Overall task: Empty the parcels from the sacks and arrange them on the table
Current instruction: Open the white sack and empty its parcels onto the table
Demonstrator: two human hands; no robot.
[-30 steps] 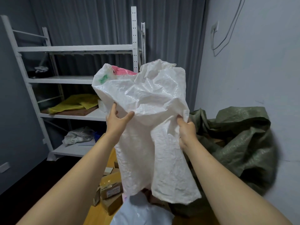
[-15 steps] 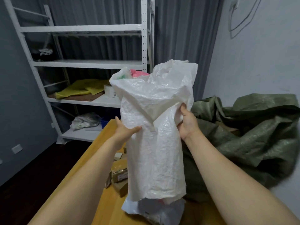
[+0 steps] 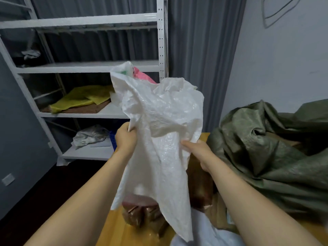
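The white sack (image 3: 159, 121) is held between both hands, its limp body hanging below them: a fold is clenched in the left hand (image 3: 126, 139), and the fabric is pinched by the right hand (image 3: 197, 150). Brown parcels (image 3: 140, 212) are piled on the worktop (image 3: 117, 233) beneath. Anything left inside may be dropped onto that pile and knocked off the edge below the left hand; the slick weave may be lost from the right hand's pinch.

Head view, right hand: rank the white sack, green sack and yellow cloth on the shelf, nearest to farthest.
1. white sack: gripped by the right hand, directly in front of it.
2. green sack: heaped just to the hand's right.
3. yellow cloth: far left and back, lying on a shelf.
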